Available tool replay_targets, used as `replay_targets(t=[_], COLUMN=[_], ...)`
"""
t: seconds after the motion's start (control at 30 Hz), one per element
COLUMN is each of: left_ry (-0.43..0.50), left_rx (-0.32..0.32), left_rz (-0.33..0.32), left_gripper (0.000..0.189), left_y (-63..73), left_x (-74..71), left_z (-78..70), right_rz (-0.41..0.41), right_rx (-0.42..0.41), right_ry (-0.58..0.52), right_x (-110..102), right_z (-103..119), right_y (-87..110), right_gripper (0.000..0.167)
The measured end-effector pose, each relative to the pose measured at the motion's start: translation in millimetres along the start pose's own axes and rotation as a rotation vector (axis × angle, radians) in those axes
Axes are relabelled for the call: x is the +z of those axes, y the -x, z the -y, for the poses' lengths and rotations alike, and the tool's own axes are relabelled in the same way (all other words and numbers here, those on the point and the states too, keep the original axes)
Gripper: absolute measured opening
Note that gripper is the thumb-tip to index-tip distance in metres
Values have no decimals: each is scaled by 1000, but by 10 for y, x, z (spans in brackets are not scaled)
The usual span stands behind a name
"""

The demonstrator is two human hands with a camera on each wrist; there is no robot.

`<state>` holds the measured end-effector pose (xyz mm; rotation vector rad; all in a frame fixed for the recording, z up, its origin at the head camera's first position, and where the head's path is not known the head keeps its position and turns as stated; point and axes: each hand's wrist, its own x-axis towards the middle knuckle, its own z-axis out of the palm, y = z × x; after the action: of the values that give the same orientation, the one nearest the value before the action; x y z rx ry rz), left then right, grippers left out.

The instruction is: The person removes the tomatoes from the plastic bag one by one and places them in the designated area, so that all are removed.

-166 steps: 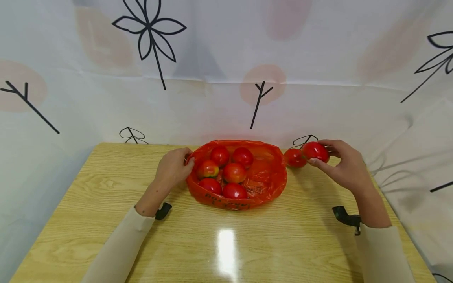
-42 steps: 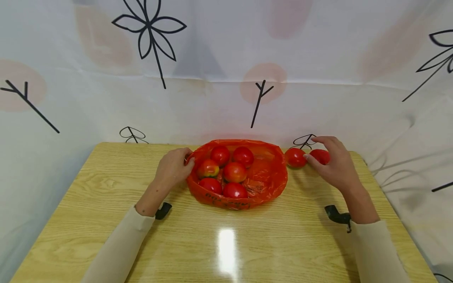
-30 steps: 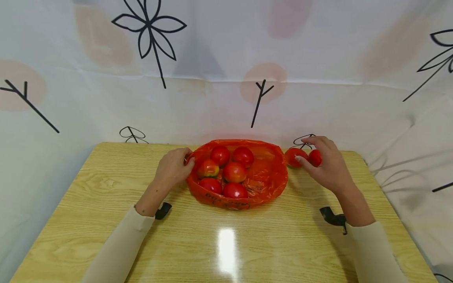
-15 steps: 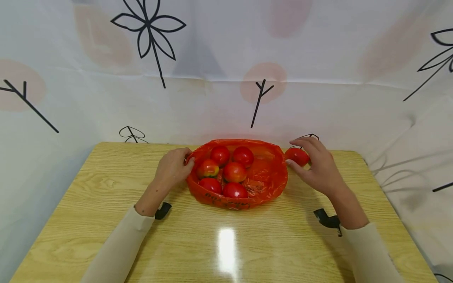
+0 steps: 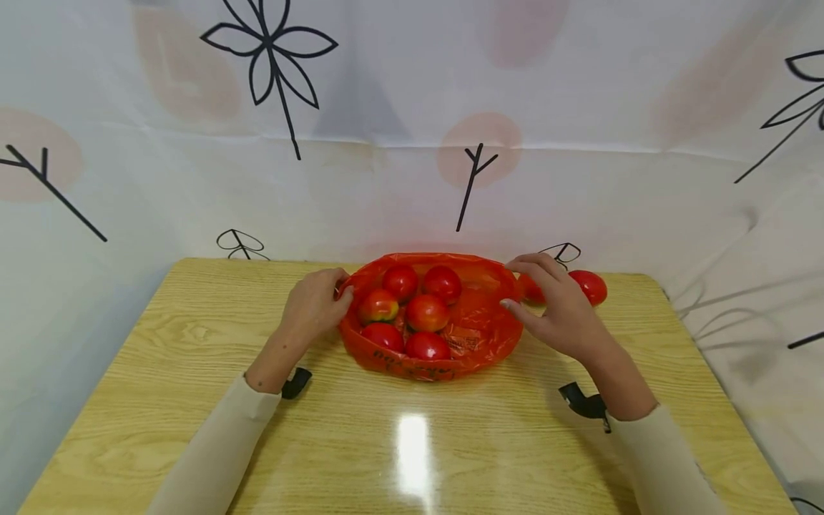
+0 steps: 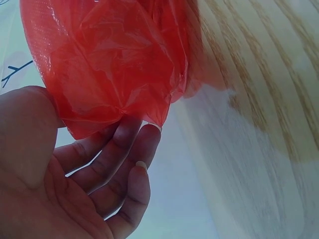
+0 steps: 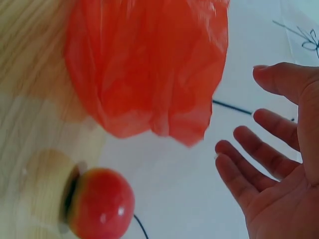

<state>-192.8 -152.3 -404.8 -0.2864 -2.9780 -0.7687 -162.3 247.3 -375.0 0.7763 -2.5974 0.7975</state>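
A red plastic bag (image 5: 476, 336) sits open on the table with several tomatoes (image 5: 427, 314) inside, grouped toward its left. My left hand (image 5: 313, 304) pinches the bag's left rim; in the left wrist view, the thumb and fingers (image 6: 117, 149) lie on either side of the film. My right hand (image 5: 560, 307) is at the bag's right rim, fingers apart and holding nothing. Behind it, one tomato (image 5: 531, 290) shows partly hidden, and a second tomato (image 5: 590, 287) rests to its right. The right wrist view has the palm (image 7: 284, 199) facing the bag, with a tomato (image 7: 102, 204) below it.
A wooden table (image 5: 193, 343) holds everything, its back edge close to a patterned cloth backdrop (image 5: 386, 193). Dark camera mounts stick out at both wrists, the right one (image 5: 582, 400) over the table.
Earlier, my right hand held a tomato right of the bag; that tomato now lies on the table. The emptied hand has moved left to the bag's right rim. My left hand stays put.
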Motion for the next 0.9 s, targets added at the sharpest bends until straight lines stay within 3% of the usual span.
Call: replay_targets(t=[0.17, 0.4, 0.9], left_ry=[1, -8, -7], left_rx=[0, 9, 5], left_rz=[2, -5, 7], left_gripper=[25, 26, 25], left_y=[2, -6, -12], left_x=[1, 9, 11], left_z=[3, 4, 5], right_rz=[40, 106, 240], right_rx=[-69, -75, -168], right_ry=[-29, -62, -106], right_x=[93, 197, 439], right_z=[77, 198, 370], right_y=[-25, -44, -62], right_gripper=[53, 50, 46])
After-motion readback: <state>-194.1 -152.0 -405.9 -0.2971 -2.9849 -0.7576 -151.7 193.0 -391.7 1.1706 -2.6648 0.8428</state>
